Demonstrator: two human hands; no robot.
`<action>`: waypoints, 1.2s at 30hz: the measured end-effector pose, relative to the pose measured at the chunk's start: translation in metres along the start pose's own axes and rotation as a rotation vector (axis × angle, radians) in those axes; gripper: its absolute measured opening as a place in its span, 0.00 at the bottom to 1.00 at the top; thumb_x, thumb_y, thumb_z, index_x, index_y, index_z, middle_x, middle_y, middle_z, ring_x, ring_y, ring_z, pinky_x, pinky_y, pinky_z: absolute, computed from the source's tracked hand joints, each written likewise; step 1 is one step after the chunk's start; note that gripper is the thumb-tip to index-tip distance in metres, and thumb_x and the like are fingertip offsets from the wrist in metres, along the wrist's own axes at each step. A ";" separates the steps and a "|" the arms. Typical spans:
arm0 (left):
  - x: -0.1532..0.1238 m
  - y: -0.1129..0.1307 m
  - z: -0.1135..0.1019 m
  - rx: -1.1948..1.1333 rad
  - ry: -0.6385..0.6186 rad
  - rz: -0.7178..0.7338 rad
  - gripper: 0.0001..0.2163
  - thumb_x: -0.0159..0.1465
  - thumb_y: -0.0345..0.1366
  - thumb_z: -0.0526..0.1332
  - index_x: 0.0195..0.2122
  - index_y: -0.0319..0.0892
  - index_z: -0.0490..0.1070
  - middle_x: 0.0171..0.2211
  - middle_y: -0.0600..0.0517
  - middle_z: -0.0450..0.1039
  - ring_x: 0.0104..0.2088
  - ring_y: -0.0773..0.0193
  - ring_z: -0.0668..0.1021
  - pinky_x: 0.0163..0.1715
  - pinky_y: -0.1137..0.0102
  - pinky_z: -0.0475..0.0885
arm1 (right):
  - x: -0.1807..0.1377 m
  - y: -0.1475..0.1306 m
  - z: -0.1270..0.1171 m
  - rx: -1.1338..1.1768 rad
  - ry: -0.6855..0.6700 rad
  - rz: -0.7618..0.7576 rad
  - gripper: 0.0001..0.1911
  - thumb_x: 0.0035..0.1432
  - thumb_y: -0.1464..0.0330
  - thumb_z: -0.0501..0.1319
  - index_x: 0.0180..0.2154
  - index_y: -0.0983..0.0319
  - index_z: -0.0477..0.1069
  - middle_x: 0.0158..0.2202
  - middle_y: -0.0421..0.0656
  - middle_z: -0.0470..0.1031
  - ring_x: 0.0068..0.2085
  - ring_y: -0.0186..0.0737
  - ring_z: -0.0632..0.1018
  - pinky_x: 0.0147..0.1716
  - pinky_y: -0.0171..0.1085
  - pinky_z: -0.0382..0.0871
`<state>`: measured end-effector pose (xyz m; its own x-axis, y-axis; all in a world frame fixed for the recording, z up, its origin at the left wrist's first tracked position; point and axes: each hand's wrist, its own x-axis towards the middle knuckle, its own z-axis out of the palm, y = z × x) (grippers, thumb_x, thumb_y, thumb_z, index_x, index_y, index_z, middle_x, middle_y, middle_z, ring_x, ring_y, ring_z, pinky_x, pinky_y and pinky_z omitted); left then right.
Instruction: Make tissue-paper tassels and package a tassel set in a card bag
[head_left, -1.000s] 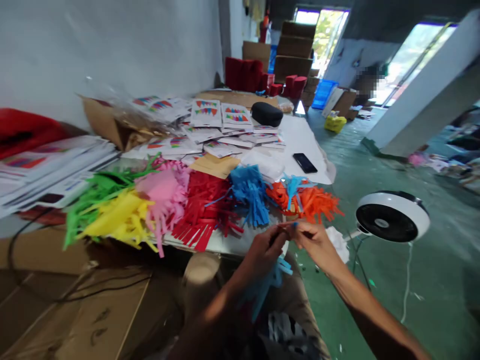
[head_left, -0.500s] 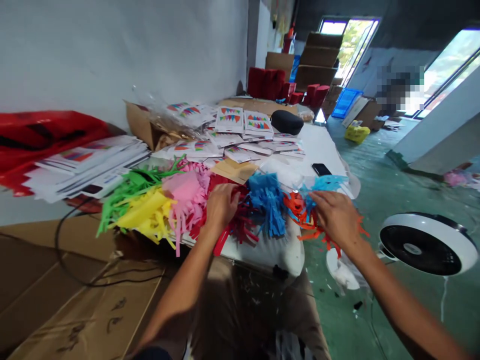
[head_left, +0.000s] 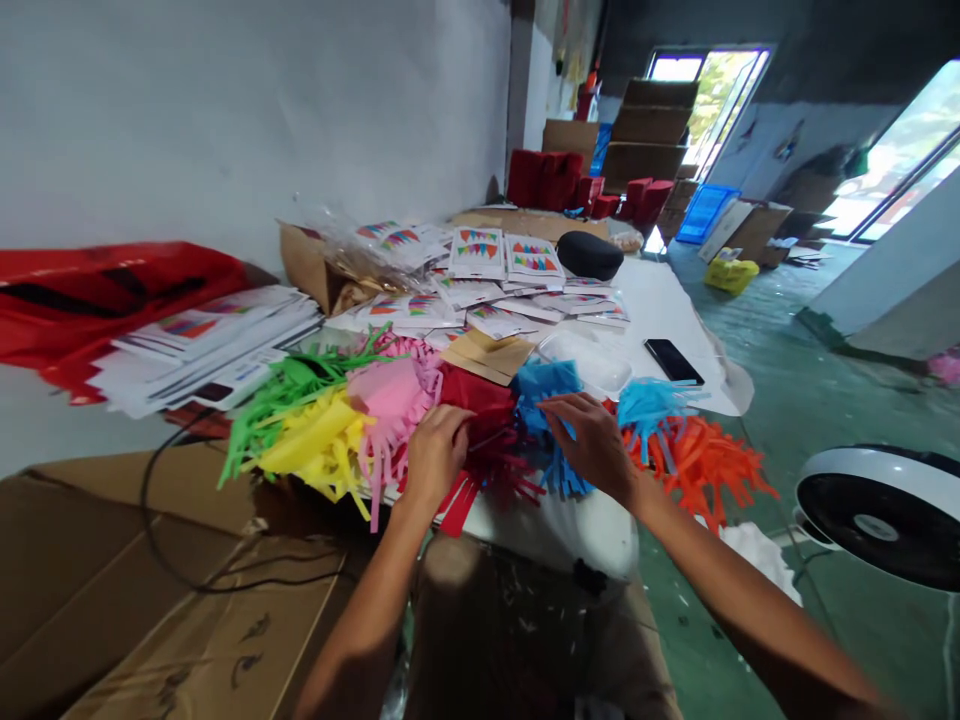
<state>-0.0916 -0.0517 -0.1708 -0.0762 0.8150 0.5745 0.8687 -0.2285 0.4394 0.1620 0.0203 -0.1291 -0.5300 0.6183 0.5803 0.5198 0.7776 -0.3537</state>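
Observation:
A row of fringed tissue-paper bundles lies along the table's near edge. My left hand (head_left: pixel 437 452) rests at the left side of the dark red bundle (head_left: pixel 480 400), its fingers bent and closed on the paper. Over the front of a blue bundle (head_left: pixel 545 380) is my right hand (head_left: pixel 596 440), fingers stretched leftward and thumb apart; part of the blue fringe is hidden beneath it. Pink (head_left: pixel 390 390), yellow (head_left: pixel 319 440) and green (head_left: pixel 281 385) bundles lie to the left. Right of my right hand are a light blue bundle (head_left: pixel 649 405) and an orange one (head_left: pixel 709 460).
Printed packets (head_left: pixel 476 252) are heaped behind the bundles, near a brown paper piece (head_left: pixel 487 355), a black case (head_left: pixel 589 256) and a phone (head_left: pixel 673 361). A fan (head_left: pixel 885 520) stands at right. Cardboard (head_left: pixel 150 600) and a black cable (head_left: pixel 150 510) are at left.
My right hand has moved left from the orange bundle to the blue one, leaving the orange fringe uncovered. My left hand stays at the red bundle. The view has shifted slightly.

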 end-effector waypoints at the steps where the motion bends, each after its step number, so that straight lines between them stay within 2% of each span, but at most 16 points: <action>1: -0.007 0.000 -0.003 -0.020 0.011 0.012 0.12 0.69 0.28 0.56 0.46 0.44 0.78 0.43 0.47 0.80 0.47 0.55 0.78 0.50 0.62 0.72 | 0.009 -0.002 0.010 0.021 -0.012 0.013 0.13 0.73 0.67 0.57 0.49 0.58 0.80 0.48 0.47 0.83 0.50 0.48 0.80 0.52 0.47 0.73; 5: -0.027 -0.004 -0.009 -0.037 0.029 0.030 0.12 0.71 0.28 0.56 0.46 0.44 0.79 0.43 0.47 0.81 0.47 0.55 0.79 0.50 0.61 0.73 | 0.041 -0.013 0.044 0.019 -0.104 0.093 0.13 0.72 0.62 0.60 0.51 0.58 0.79 0.52 0.48 0.81 0.52 0.48 0.79 0.52 0.45 0.70; 8: -0.034 -0.008 -0.009 -0.057 0.039 0.048 0.11 0.71 0.29 0.56 0.45 0.43 0.79 0.43 0.46 0.81 0.46 0.55 0.79 0.49 0.61 0.74 | 0.056 -0.025 0.063 -0.055 -0.180 0.134 0.17 0.66 0.58 0.67 0.53 0.58 0.78 0.52 0.48 0.81 0.52 0.50 0.78 0.51 0.46 0.68; 10: -0.036 -0.010 -0.009 -0.090 0.056 0.069 0.11 0.71 0.28 0.57 0.46 0.42 0.79 0.42 0.47 0.80 0.45 0.56 0.79 0.47 0.61 0.74 | 0.061 -0.030 0.072 -0.106 -0.229 0.134 0.15 0.64 0.61 0.69 0.51 0.57 0.80 0.51 0.47 0.81 0.53 0.51 0.77 0.52 0.46 0.66; 13: -0.037 -0.011 -0.012 -0.158 0.075 0.092 0.11 0.70 0.27 0.58 0.46 0.43 0.79 0.41 0.48 0.80 0.43 0.58 0.78 0.45 0.63 0.74 | 0.063 -0.032 0.080 -0.144 -0.276 0.141 0.08 0.66 0.66 0.67 0.47 0.56 0.81 0.50 0.45 0.82 0.53 0.50 0.77 0.53 0.46 0.64; 15: -0.039 -0.010 -0.015 -0.202 0.076 0.103 0.11 0.70 0.27 0.59 0.45 0.43 0.80 0.39 0.49 0.80 0.42 0.60 0.78 0.44 0.64 0.73 | 0.060 -0.031 0.083 -0.120 -0.258 0.163 0.14 0.67 0.62 0.66 0.52 0.57 0.78 0.53 0.47 0.80 0.54 0.50 0.77 0.53 0.47 0.64; 18: -0.045 -0.009 -0.020 -0.259 0.067 0.113 0.10 0.69 0.27 0.60 0.45 0.44 0.80 0.39 0.49 0.79 0.42 0.60 0.78 0.43 0.65 0.73 | 0.053 -0.030 0.083 -0.053 -0.234 0.153 0.29 0.65 0.53 0.67 0.62 0.58 0.71 0.59 0.50 0.77 0.58 0.53 0.76 0.54 0.48 0.63; 20: -0.051 -0.006 -0.024 -0.291 0.043 0.099 0.10 0.69 0.27 0.61 0.46 0.44 0.80 0.39 0.49 0.79 0.42 0.61 0.79 0.43 0.65 0.73 | 0.049 -0.032 0.083 -0.023 -0.237 0.117 0.28 0.64 0.55 0.69 0.61 0.57 0.71 0.58 0.49 0.78 0.58 0.53 0.76 0.55 0.48 0.62; 24: -0.061 -0.002 -0.039 -0.343 -0.002 -0.027 0.10 0.69 0.33 0.62 0.49 0.46 0.80 0.41 0.50 0.80 0.42 0.61 0.80 0.45 0.67 0.73 | 0.042 -0.036 0.078 0.014 -0.157 0.068 0.08 0.68 0.67 0.66 0.49 0.55 0.79 0.47 0.43 0.84 0.50 0.45 0.80 0.53 0.44 0.61; 26: -0.060 -0.002 -0.049 -0.341 0.117 -0.158 0.10 0.71 0.37 0.62 0.49 0.45 0.80 0.42 0.49 0.81 0.44 0.60 0.80 0.47 0.66 0.72 | 0.041 -0.037 0.075 0.033 -0.113 0.024 0.05 0.70 0.66 0.64 0.44 0.56 0.80 0.43 0.42 0.84 0.46 0.43 0.81 0.53 0.43 0.60; 28: -0.053 -0.004 -0.056 -0.355 0.292 -0.303 0.10 0.71 0.41 0.62 0.47 0.44 0.80 0.43 0.49 0.81 0.45 0.60 0.80 0.47 0.67 0.72 | 0.041 -0.039 0.071 0.051 -0.086 -0.028 0.08 0.71 0.64 0.63 0.43 0.56 0.81 0.42 0.42 0.85 0.44 0.41 0.81 0.53 0.43 0.59; 30: -0.042 -0.006 -0.061 -0.395 0.377 -0.415 0.12 0.69 0.44 0.63 0.46 0.43 0.80 0.44 0.49 0.80 0.44 0.60 0.80 0.46 0.68 0.73 | 0.041 -0.041 0.067 0.075 -0.077 -0.079 0.09 0.72 0.62 0.62 0.43 0.55 0.81 0.42 0.41 0.85 0.44 0.41 0.81 0.52 0.43 0.59; 33: -0.025 -0.006 -0.060 -0.496 0.276 -0.489 0.13 0.64 0.47 0.68 0.39 0.42 0.79 0.36 0.52 0.79 0.36 0.63 0.78 0.39 0.71 0.71 | 0.042 -0.048 0.062 0.123 -0.062 -0.136 0.09 0.72 0.63 0.62 0.43 0.54 0.82 0.45 0.41 0.85 0.46 0.40 0.80 0.52 0.43 0.58; 36: -0.017 -0.002 -0.059 -0.586 0.225 -0.496 0.13 0.59 0.45 0.71 0.28 0.41 0.75 0.25 0.56 0.72 0.28 0.68 0.72 0.32 0.74 0.66 | 0.046 -0.055 0.057 0.164 -0.043 -0.159 0.08 0.72 0.63 0.63 0.42 0.53 0.82 0.48 0.39 0.84 0.48 0.39 0.81 0.52 0.43 0.59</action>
<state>-0.1205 -0.0963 -0.1407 -0.5377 0.7821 0.3151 0.3135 -0.1615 0.9357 0.0704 0.0127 -0.1248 -0.6263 0.4884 0.6077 0.3140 0.8714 -0.3768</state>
